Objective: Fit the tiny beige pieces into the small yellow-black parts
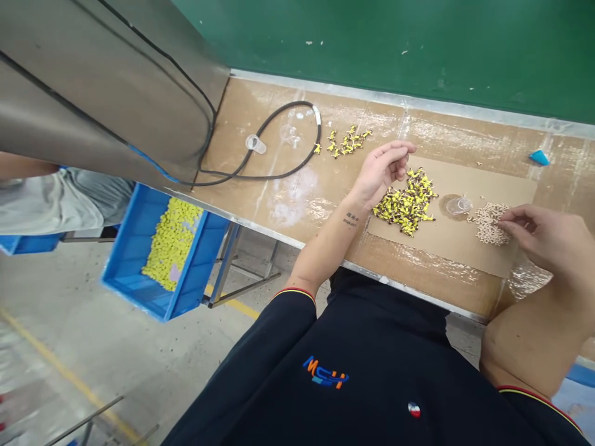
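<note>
left hand [383, 173] over yellow-and-black parts [406, 201], right hand [534, 238] at beige parts [488, 224]

left hand was half-curled just above its pile; right hand had its fingertips [504, 217] slightly pinched at the edge of the beige pile. cannot tell if either held a piece. both piles sat on a cardboard sheet [506, 186] near the front edge of the counter [288, 210], one under each hand, probably for easy reach, and were likely kept apart by kind. a clear plastic cup [459, 205] stood between them. a looser yellow batch [346, 141] lay toward the back edge. a blue crate [132, 248] of yellow pellets [171, 241] sat below the front edge, likely as bulk stock, off the work surface.
</note>
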Demonstrator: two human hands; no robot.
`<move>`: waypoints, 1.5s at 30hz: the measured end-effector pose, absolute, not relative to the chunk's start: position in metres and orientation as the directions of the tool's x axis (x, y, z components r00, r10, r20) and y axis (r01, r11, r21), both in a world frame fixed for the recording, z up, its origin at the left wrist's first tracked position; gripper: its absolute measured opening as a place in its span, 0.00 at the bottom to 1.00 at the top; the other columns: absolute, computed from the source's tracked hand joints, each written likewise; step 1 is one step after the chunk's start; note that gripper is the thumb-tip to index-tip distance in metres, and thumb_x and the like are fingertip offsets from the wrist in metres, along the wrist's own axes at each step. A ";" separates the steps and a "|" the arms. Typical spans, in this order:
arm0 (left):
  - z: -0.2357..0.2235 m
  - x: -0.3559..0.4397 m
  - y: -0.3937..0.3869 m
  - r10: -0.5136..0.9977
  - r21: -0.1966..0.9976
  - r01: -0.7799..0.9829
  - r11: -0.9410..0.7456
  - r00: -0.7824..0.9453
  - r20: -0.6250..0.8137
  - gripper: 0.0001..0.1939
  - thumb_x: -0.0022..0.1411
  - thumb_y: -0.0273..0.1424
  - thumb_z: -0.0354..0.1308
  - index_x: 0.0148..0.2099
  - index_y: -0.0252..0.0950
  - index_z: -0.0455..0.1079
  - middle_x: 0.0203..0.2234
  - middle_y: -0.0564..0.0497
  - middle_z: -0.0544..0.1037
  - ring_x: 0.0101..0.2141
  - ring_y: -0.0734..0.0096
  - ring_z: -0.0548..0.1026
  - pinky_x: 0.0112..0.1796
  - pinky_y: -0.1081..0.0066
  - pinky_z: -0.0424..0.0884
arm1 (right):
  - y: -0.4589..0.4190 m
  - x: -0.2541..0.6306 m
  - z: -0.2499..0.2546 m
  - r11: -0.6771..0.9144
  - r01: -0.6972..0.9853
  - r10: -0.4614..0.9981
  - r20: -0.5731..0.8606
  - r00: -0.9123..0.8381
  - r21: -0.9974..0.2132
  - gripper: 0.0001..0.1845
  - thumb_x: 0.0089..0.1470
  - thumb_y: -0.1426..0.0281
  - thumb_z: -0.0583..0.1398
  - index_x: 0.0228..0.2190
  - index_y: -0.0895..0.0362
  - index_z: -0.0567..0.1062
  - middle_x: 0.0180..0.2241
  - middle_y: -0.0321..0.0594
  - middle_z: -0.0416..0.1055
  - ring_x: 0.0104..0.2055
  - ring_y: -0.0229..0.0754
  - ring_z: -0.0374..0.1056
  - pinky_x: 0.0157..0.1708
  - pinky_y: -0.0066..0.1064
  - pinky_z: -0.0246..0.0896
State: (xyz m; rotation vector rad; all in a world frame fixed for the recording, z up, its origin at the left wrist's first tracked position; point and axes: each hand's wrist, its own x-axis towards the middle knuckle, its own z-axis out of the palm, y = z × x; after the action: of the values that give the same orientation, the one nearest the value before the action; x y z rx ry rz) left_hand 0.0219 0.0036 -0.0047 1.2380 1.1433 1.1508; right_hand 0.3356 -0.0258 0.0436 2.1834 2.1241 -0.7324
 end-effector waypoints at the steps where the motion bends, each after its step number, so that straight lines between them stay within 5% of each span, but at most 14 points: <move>1: -0.005 0.021 0.004 0.996 1.000 -0.003 -0.011 0.084 0.012 0.22 0.80 0.38 0.37 0.51 0.36 0.72 0.35 0.50 0.77 0.31 0.80 0.75 0.35 0.71 0.74 | -0.027 0.335 0.045 -0.096 0.944 0.945 -0.328 -0.014 -0.316 0.06 0.45 0.67 0.65 0.24 0.48 0.72 0.24 0.42 0.76 0.27 0.50 0.70 0.38 0.46 0.65; 9: -0.009 0.012 0.004 0.996 0.999 -0.046 -0.029 0.082 0.032 0.16 0.73 0.43 0.47 0.45 0.39 0.70 0.30 0.52 0.71 0.30 0.76 0.73 0.32 0.70 0.73 | -0.038 0.338 0.046 0.097 0.831 0.983 -0.075 -0.165 -0.548 0.06 0.52 0.64 0.63 0.30 0.53 0.79 0.32 0.48 0.82 0.31 0.47 0.74 0.37 0.42 0.69; 15: 0.006 0.036 -0.021 0.964 0.976 0.002 -0.216 0.162 0.213 0.17 0.67 0.49 0.57 0.42 0.41 0.72 0.33 0.50 0.77 0.33 0.73 0.76 0.35 0.67 0.75 | -0.046 0.322 0.047 0.321 0.648 0.947 0.225 -0.229 -0.691 0.07 0.59 0.66 0.62 0.30 0.50 0.81 0.33 0.41 0.83 0.36 0.47 0.77 0.37 0.41 0.72; 22: 0.018 0.067 -0.054 0.825 0.856 0.068 -0.512 0.314 0.469 0.05 0.69 0.34 0.60 0.42 0.40 0.75 0.35 0.51 0.83 0.34 0.74 0.78 0.37 0.68 0.75 | -0.061 0.286 0.038 0.343 0.348 0.934 0.277 -0.228 -0.872 0.04 0.57 0.61 0.69 0.32 0.47 0.82 0.32 0.38 0.81 0.34 0.45 0.78 0.36 0.41 0.77; 26: 0.016 0.072 -0.056 0.796 0.818 0.104 -0.566 0.325 0.510 0.04 0.70 0.32 0.61 0.40 0.39 0.74 0.32 0.52 0.82 0.32 0.75 0.77 0.35 0.70 0.73 | -0.067 0.274 0.033 0.311 0.189 0.946 0.283 -0.160 -0.932 0.16 0.53 0.61 0.72 0.42 0.47 0.78 0.31 0.35 0.80 0.32 0.42 0.78 0.33 0.37 0.77; 34: 0.011 0.075 -0.053 0.731 0.747 0.044 -0.664 0.249 0.635 0.03 0.68 0.31 0.65 0.40 0.37 0.76 0.30 0.54 0.81 0.30 0.79 0.76 0.34 0.76 0.72 | -0.064 0.266 0.022 0.480 0.180 0.877 0.465 -0.119 -0.859 0.23 0.51 0.61 0.75 0.45 0.47 0.73 0.30 0.30 0.76 0.29 0.39 0.77 0.26 0.32 0.74; 39: 0.011 0.076 -0.053 0.752 0.772 0.040 -0.635 0.259 0.605 0.05 0.69 0.31 0.63 0.40 0.36 0.77 0.30 0.53 0.81 0.29 0.79 0.75 0.33 0.76 0.71 | -0.063 0.266 0.021 0.580 0.256 0.814 0.552 -0.180 -0.773 0.15 0.60 0.69 0.68 0.49 0.46 0.77 0.34 0.35 0.78 0.32 0.39 0.76 0.30 0.34 0.75; 45: 0.007 0.075 -0.052 0.770 0.794 0.033 -0.607 0.271 0.577 0.07 0.70 0.33 0.63 0.40 0.35 0.78 0.29 0.53 0.80 0.29 0.79 0.74 0.34 0.76 0.70 | -0.065 0.262 0.031 0.658 0.313 0.753 0.597 -0.277 -0.685 0.11 0.63 0.75 0.63 0.41 0.47 0.82 0.34 0.37 0.77 0.35 0.40 0.76 0.34 0.34 0.74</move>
State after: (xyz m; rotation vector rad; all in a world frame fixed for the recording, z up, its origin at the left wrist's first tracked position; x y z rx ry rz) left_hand 0.0749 -0.0521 0.0065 1.8676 0.7258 1.3907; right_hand 0.2624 -0.0650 0.0306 1.6615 3.6688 -1.0712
